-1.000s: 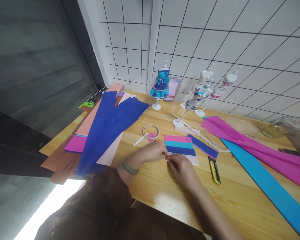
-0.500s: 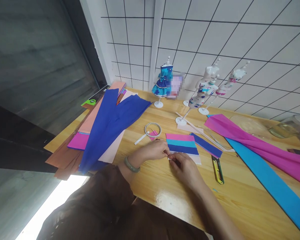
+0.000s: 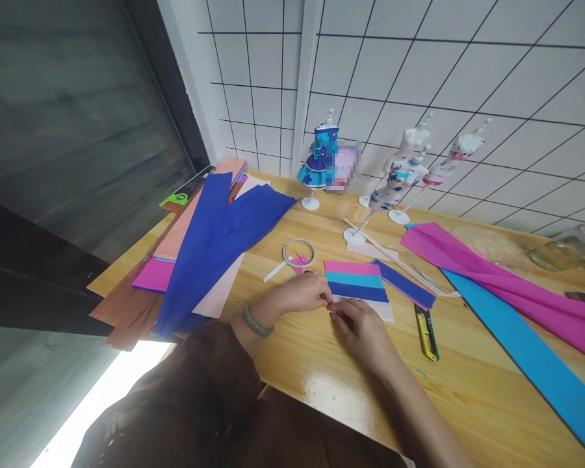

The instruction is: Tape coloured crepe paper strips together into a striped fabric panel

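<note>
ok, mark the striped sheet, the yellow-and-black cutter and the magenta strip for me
striped sheet (image 3: 355,285): head view, near the middle of the stripes
yellow-and-black cutter (image 3: 426,335): head view, on the handle
magenta strip (image 3: 504,284): head view, about midway along its visible length

hands (image 3: 307,292) (image 3: 364,325) 2 | striped sheet (image 3: 355,281) — 1 | mannequins (image 3: 320,156) (image 3: 396,185) (image 3: 416,138) (image 3: 462,151) 4 | tape ring (image 3: 285,254) — 1 | cutter (image 3: 426,335) 1

Paper sheet (image 3: 357,287) on table (image 3: 292,354); left hand (image 3: 306,292) and right hand (image 3: 364,329) at its near left corner. Tape roll (image 3: 299,241) left, slightly behind. Paper pile (image 3: 214,224) farther left. Paper strip (image 3: 403,284) right of sheet, cutter (image 3: 426,335) just before it. Dress forms (image 3: 398,183) behind, by wall (image 3: 370,71). Long papers (image 3: 504,283) far right, one across another.
</note>
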{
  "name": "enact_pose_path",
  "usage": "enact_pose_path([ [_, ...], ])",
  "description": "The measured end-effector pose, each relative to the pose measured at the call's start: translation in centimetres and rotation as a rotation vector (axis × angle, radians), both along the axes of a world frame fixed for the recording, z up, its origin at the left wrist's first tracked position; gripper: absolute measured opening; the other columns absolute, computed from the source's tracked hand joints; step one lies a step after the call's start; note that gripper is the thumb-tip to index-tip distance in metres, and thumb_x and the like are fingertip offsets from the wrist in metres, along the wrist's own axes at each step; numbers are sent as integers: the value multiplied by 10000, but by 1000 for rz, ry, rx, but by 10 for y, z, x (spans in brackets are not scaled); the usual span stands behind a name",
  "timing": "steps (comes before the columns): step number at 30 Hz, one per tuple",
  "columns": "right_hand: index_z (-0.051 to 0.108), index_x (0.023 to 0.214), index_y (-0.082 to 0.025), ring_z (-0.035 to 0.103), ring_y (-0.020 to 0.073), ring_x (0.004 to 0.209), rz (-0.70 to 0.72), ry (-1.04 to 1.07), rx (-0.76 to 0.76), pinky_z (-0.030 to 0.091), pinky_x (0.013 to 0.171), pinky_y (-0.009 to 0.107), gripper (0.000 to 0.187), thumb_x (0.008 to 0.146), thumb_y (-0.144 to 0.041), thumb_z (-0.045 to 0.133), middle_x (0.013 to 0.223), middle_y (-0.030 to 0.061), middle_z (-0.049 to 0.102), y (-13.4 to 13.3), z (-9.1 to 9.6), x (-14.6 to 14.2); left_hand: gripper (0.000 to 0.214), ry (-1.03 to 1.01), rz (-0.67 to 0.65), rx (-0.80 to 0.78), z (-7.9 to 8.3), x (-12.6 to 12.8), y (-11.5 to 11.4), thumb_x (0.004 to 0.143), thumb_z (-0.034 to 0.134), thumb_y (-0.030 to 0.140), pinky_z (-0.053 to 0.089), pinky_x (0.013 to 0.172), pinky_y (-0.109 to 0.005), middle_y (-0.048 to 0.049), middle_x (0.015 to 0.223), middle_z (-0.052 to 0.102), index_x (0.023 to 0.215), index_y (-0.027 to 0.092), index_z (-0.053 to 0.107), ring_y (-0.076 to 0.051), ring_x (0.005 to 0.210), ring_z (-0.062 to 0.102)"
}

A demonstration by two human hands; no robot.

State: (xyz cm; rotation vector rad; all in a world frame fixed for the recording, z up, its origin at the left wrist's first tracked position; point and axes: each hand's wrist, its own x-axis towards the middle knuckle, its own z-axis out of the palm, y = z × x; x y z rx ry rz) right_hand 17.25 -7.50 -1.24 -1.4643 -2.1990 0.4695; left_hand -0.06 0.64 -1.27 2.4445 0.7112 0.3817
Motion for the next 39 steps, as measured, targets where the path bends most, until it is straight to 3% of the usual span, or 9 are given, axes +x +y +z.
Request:
enact_pose_path([
  [13, 644, 938, -213, 590, 215, 847, 17, -9, -15, 447, 752, 362, 220, 825, -194, 456, 907, 77, 669, -1, 0, 1, 183, -7, 0, 25, 2, 0, -1, 751, 549, 90, 395, 766, -234, -16, 796, 672, 785, 190, 699, -137, 824, 557],
  [24, 634, 851, -217, 606, 199, 816, 19, 39, 10, 455, 736, 337, 173, 815, -182, 469, 876, 62, 673, -2, 3, 1, 190, -22, 1, 2, 4, 0, -1, 751, 547, 84, 398, 736, -223, -20, 779, 665, 781, 190, 702, -133, 799, 561],
  [30, 631, 947, -213, 598, 207, 825, 5, -2, 15, 454, 739, 343, 202, 824, -192, 473, 887, 67, 672, -1, 1, 1, 186, -13, 5, 0, 3, 0, 0, 759, 544, 99, 401, 740, -226, -24, 791, 670, 787, 190, 703, -138, 808, 562],
  [39, 643, 875, -217, 597, 199, 827, 35, 28, 0, 454, 743, 343, 181, 829, -194, 469, 890, 59, 671, -1, 0, 4, 185, -21, 10, -24, 3, 1, 0, 750, 549, 103, 403, 740, -231, -22, 769, 669, 769, 195, 708, -136, 780, 564],
])
